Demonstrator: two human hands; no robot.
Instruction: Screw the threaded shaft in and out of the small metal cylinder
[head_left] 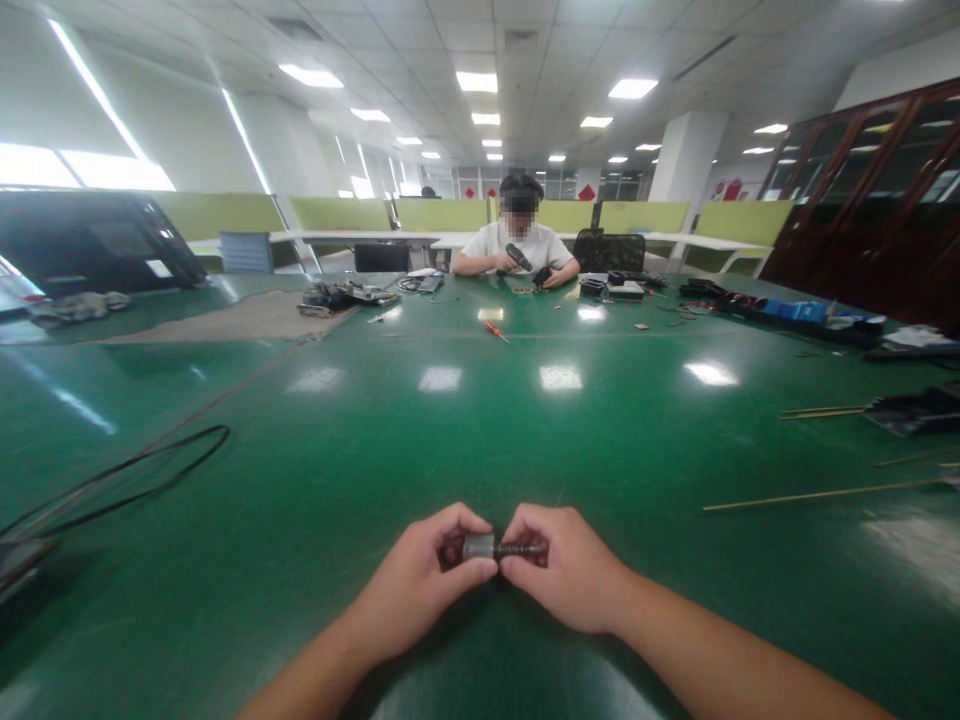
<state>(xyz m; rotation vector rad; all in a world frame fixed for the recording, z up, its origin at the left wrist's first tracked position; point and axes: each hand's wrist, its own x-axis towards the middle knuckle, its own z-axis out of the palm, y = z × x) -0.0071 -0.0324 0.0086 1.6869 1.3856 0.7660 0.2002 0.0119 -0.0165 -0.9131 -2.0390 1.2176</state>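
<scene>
Close in front of me, just above the green table (480,430), my two hands meet over a small metal part. My left hand (420,570) is closed around a grey metal cylinder (478,547), thumb and index finger pinching it. A dark ribbed rod (519,550), a bolt or a spring by its look, extends rightward from the cylinder. Fingers of my right hand (566,565) are closed on that rod, its far end lying inside the grip. Whether the rod is fixed into the cylinder or only touches it, I cannot tell.
Across the table a person (517,245) handles a dark tool. A red-handled screwdriver (494,330) lies mid-table. Thin brass-coloured rods (817,497) lie at the right, a black cable (172,455) at the left. Tools and parts (795,308) crowd the far right.
</scene>
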